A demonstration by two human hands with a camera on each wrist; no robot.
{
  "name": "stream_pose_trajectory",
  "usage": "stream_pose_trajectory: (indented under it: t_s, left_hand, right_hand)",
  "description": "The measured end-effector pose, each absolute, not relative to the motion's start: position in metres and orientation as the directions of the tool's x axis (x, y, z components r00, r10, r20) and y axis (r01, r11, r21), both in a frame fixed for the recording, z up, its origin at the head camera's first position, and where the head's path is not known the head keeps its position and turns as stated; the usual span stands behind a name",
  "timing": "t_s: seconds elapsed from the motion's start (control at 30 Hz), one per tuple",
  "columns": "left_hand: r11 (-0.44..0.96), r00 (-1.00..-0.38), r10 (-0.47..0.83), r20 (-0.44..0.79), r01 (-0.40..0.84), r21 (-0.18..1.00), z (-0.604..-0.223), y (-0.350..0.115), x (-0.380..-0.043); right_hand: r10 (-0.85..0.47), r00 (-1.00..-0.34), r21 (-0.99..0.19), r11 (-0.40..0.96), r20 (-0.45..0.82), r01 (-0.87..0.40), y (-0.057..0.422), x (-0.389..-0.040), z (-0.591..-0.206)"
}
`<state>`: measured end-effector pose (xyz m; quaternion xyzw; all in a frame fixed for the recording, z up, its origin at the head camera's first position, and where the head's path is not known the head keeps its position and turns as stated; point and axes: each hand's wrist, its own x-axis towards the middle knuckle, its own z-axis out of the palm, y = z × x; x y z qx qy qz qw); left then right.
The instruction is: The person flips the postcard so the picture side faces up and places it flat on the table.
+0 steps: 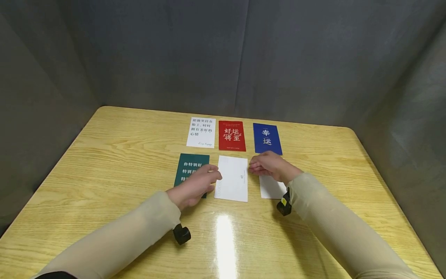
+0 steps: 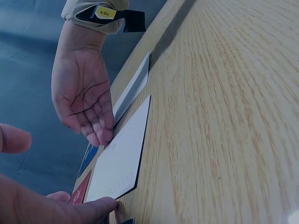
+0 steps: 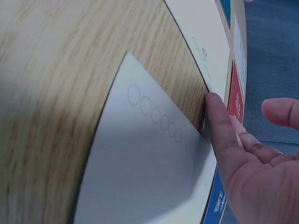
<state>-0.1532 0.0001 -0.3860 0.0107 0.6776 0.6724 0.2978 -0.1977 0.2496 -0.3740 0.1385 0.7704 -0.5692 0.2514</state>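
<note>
"Middle white card (image 1: 231, 188): where does it lie?"

"On the wooden table (image 1: 132, 131), in the nearer row, between the left hand (image 1: 196, 185) and the right hand (image 1: 271, 164). To its left is a green card (image 1: 186, 158), to its right another white card, the near-right card (image 1: 272, 189)."

"How are the fingers?"

"On the left they are extended and loosely bent, with the thumb apart. They reach over the green card to the middle card's left edge; the index fingertip meets that edge in the left wrist view. I cannot tell whether it presses. On the right they lie close together, softly bent, thumb apart, the index fingertip at the middle card's right edge and the palm above the near-right card."

"What can you read?"

"In the far row, the far white card (image 1: 194, 140) says 把微笑挂在脸上, 时时拥有美好的心情, with a line of script below. Beside it, the red card (image 1: 223, 145) has 好运 on its upper line, and the blue card (image 1: 259, 147) has 幸运. On the green one, 你特别好 shows; the hand covers part of the lines beneath."

"And the white ones nearby?"

"A small mark by the middle card's right edge is too tiny to read. In the right wrist view, the near-right card carries a row of ovals (image 3: 155, 114). Over the right sleeve, the black strap has a yellow label (image 2: 105, 12)."
</note>
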Motion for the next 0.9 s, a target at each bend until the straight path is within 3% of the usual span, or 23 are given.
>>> stream_pose_trajectory:
  t_s: [0.53, 0.9]
  left_hand:
    - [0.123, -0.82, 0.41, -0.4, -0.385, 0.915, -0.388, 0.002, -0.154]
    - [0.157, -0.818, 0.406, -0.407, -0.376, 0.913, -0.388, 0.003, -0.154]
  right_hand:
    - [-0.097, -0.836, -0.835, 0.181, -0.54, 0.519, 0.246, -0.198, -0.385]
    - [-0.023, -0.878, -0.851, 0.261, -0.477, 0.455, 0.236, -0.198, -0.389]
